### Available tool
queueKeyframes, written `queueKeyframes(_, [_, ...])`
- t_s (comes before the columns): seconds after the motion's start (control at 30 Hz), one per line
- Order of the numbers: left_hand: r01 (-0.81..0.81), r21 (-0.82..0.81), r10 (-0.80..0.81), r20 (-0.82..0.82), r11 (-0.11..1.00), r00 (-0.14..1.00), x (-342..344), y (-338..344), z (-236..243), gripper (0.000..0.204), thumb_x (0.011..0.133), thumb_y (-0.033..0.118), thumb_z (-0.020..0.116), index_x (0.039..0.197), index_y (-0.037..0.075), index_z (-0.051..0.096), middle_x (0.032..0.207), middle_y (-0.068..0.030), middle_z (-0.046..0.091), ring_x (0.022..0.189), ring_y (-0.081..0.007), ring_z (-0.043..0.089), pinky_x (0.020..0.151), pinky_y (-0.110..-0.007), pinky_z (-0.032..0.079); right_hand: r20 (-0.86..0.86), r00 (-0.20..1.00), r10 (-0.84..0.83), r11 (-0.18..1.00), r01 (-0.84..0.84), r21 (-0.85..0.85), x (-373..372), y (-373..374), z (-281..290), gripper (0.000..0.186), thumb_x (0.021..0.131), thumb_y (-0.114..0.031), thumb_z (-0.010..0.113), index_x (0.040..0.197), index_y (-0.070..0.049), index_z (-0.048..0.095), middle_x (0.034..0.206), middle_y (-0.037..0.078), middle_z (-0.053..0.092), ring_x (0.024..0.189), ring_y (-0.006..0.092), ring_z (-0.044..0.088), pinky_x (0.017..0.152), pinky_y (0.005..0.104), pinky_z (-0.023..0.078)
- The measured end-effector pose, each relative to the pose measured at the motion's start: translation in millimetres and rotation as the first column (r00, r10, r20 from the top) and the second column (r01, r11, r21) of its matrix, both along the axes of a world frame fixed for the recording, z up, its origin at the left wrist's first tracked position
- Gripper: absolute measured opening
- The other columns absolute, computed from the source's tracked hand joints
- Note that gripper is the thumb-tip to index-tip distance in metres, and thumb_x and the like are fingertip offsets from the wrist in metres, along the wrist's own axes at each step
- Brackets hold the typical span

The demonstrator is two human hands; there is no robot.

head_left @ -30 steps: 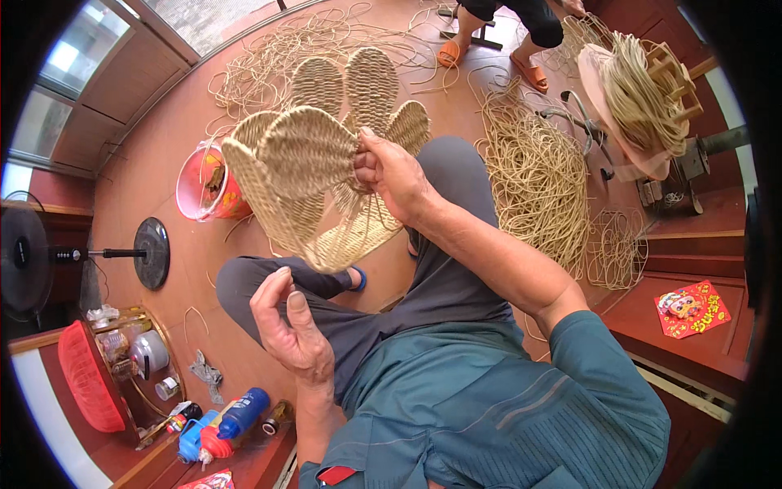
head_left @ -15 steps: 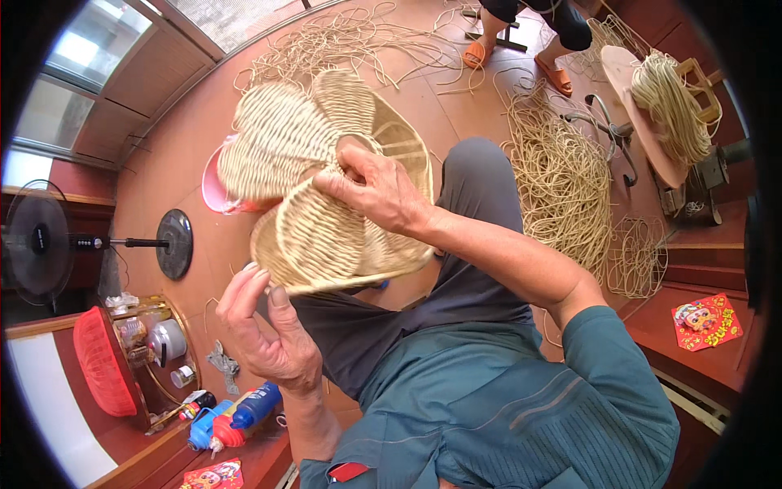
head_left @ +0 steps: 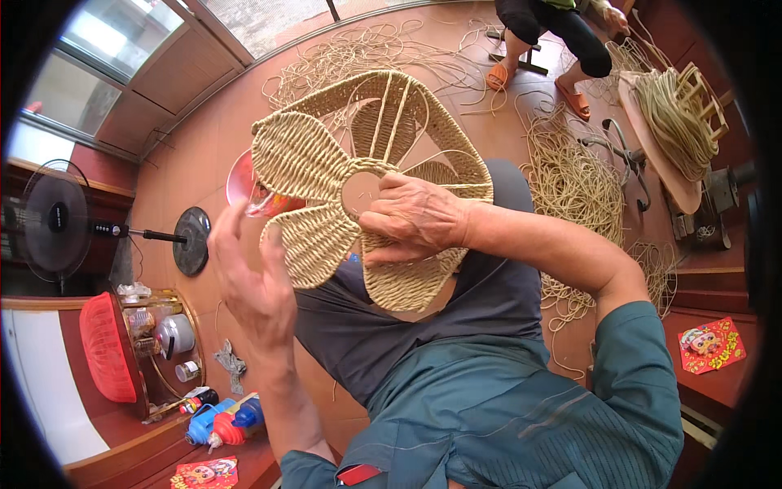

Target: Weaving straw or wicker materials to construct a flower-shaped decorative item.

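Note:
A tan woven basket [head_left: 300, 156], shaped like a flower with petals around an open central ring, rests over my lap. Some petals are filled with tight weaving. Others show bare frame and straight struts. My right hand [head_left: 417, 213] grips the basket at the right of the ring, its fingers curled over the edge; the thumb is partly hidden. Left of the lower petals, my left hand [head_left: 259, 285] is raised with its fingers apart, holding nothing I can see. It is slightly blurred. Behind the left petals stands a pink basin [head_left: 241, 181].
Loose cord [head_left: 574, 204] lies heaped on the floor at right, with more [head_left: 358, 61] at the back. Another person's legs and orange sandals [head_left: 573, 99] are at far right. A standing fan [head_left: 59, 216] and a shelf with a red plastic basket [head_left: 107, 346] stand left.
The basket has turned and tipped, so its ring and strutted far side now show. My left hand has left the basket's near edge and moved up and left. My right hand still grips near the ring.

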State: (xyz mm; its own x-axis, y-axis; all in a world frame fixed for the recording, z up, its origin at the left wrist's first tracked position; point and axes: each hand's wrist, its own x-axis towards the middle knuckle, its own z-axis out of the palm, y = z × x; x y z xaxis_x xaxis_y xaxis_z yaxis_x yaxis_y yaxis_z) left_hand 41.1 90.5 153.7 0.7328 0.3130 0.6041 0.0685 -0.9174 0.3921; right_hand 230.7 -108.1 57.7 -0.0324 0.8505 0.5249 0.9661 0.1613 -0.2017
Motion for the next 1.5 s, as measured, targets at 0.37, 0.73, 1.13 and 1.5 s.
queueKeyframes(0.37, [0.098,-0.044,-0.102,-0.084,0.994,0.991,84.4,12.5,16.9,0.032,0.107,0.027,0.073,0.131,0.007,0.074,0.120,-0.0134,0.075,0.109,-0.0362,0.069,0.103,-0.048,0.052,0.127,0.964,0.234,0.959,-0.207,-0.193,6.2,-9.4,1.3,0.043,0.098,-0.052,0.075,0.092,-0.013,0.059,0.080,0.003,0.065,0.084,0.0248,0.068,0.091,0.0390,0.045])
queueKeyframes(0.73, [-0.088,-0.112,0.079,-0.083,0.990,0.993,66.5,43.1,-52.0,0.024,0.106,0.014,0.071,0.129,0.009,0.077,0.110,-0.0128,0.071,0.102,-0.0339,0.072,0.089,-0.046,0.057,0.503,0.830,0.240,0.945,-0.081,-0.316,-3.6,-28.0,7.2,0.020,0.094,-0.028,0.065,0.101,-0.009,0.068,0.103,0.003,0.067,0.109,0.0217,0.067,0.118,0.0405,0.047])
queueKeyframes(1.13, [-0.215,-0.206,0.243,0.124,0.955,0.962,43.8,52.2,-96.2,0.026,0.112,0.024,0.069,0.130,0.006,0.076,0.108,-0.0132,0.068,0.100,-0.0320,0.070,0.090,-0.044,0.054,-0.514,0.567,-0.643,0.666,0.746,-0.010,15.3,-98.1,-10.9,0.039,0.098,-0.019,0.081,0.131,-0.004,0.068,0.131,0.018,0.069,0.123,0.0361,0.068,0.105,0.0478,0.057])
queueKeyframes(1.5, [-0.176,-0.612,0.229,0.007,0.771,0.974,40.3,36.8,-184.7,0.034,0.108,0.021,0.066,0.134,-0.001,0.069,0.119,-0.0216,0.072,0.111,-0.0422,0.069,0.098,-0.050,0.052,-0.556,0.475,-0.682,0.650,0.742,-0.164,62.5,-92.3,9.5,0.047,0.108,-0.044,0.070,0.135,-0.006,0.071,0.125,0.018,0.072,0.112,0.0328,0.075,0.099,0.0445,0.059])
